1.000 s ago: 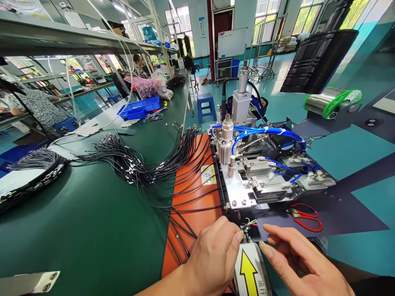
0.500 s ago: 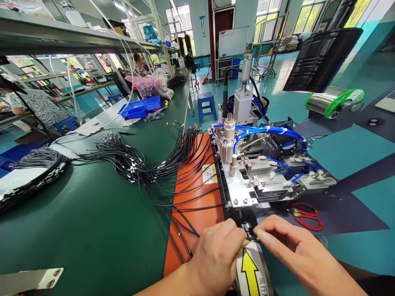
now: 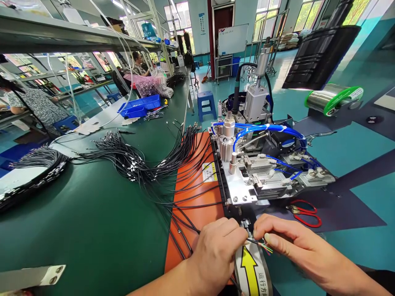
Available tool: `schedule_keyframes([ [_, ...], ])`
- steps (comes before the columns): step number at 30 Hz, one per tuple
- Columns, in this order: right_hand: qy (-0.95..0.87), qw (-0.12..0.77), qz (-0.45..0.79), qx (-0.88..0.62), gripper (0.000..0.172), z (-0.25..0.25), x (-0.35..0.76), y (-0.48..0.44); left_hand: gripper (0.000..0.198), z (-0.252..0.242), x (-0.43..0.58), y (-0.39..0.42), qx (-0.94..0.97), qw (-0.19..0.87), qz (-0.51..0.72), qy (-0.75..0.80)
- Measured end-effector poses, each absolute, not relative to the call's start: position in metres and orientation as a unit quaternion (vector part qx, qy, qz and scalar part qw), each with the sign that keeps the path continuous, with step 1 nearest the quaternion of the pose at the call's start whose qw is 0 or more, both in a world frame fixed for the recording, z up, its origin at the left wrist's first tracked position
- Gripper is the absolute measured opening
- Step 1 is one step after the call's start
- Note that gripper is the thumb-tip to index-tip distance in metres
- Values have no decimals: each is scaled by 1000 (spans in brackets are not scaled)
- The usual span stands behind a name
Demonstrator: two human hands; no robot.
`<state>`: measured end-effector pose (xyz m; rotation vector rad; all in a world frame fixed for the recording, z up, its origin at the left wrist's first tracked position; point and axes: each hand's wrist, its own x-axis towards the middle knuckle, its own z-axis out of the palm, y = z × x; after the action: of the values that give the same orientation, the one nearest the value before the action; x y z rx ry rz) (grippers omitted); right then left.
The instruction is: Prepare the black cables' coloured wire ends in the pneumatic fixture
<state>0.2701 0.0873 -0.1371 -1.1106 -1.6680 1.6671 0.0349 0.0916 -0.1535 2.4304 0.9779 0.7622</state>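
Observation:
My left hand is closed around a thin black cable, its thumb and forefinger pinching near the end. From that pinch the stripped end juts to the right, with several fine coloured wires fanning out, green, yellow and red among them. My right hand is at this end, thumb and forefinger bent around the wires and touching them; the exact contact is partly hidden. Beneath the hands lies a pale guide plate with a yellow arrow. Just beyond the fingertips is a small metal clip on the dark track.
A metal fixture with blue air tubes stands ahead. Red-handled cutters lie to its right. Many black cables spread over the green table and orange mat. A solder spool hangs at right; people sit far left.
The coloured wire ends now show between my hands. My right thumb has shifted right and down, away from the forefinger tip. The fixture's tall rear cylinder has moved right.

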Motion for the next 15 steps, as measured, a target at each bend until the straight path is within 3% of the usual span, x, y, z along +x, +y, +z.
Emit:
schedule_keyframes([
  [11, -652, 225, 567, -451, 33, -140, 266, 74, 16, -148, 38, 91, 878, 180, 289, 336],
  [15, -697, 248, 492, -459, 32, -143, 262, 64, 19, -149, 39, 90, 893, 141, 316, 289],
])
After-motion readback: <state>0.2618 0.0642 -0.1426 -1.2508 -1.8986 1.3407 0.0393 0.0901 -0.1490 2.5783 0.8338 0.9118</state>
